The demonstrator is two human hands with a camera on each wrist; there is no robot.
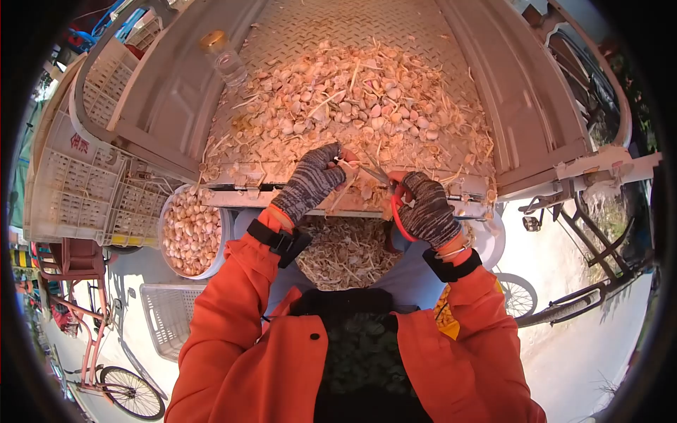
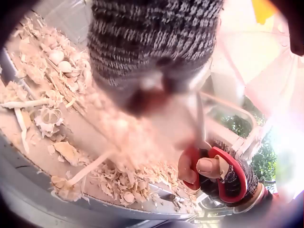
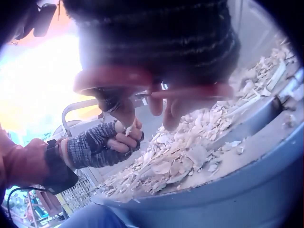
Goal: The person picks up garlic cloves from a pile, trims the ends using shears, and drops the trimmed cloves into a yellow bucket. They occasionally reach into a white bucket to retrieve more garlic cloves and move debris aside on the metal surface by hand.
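Observation:
My left hand [image 1: 315, 178], in a striped fingerless knit glove, pinches a small pale piece of garlic [image 3: 128, 129] between thumb and fingertips. Red-handled scissors [image 1: 400, 215] are in my right hand [image 1: 431, 211], gloved the same way, with thumb and fingers through the loops. The blades point left toward the left fingertips in the head view. Both hands are over the near edge of a metal truck bed [image 1: 296, 21]. Beyond them spreads a heap of garlic cloves and skins [image 1: 367, 92]. Blur hides the left fingertips in the left wrist view.
A clear jar with a yellow lid [image 1: 224, 60] stands at the heap's left. Below the bed edge sits a white bucket of garlic cloves [image 1: 190, 233], near a plastic crate [image 1: 168, 317]. Dry stalks and skins [image 1: 345, 254] lie between the knees. Bicycles stand on both sides.

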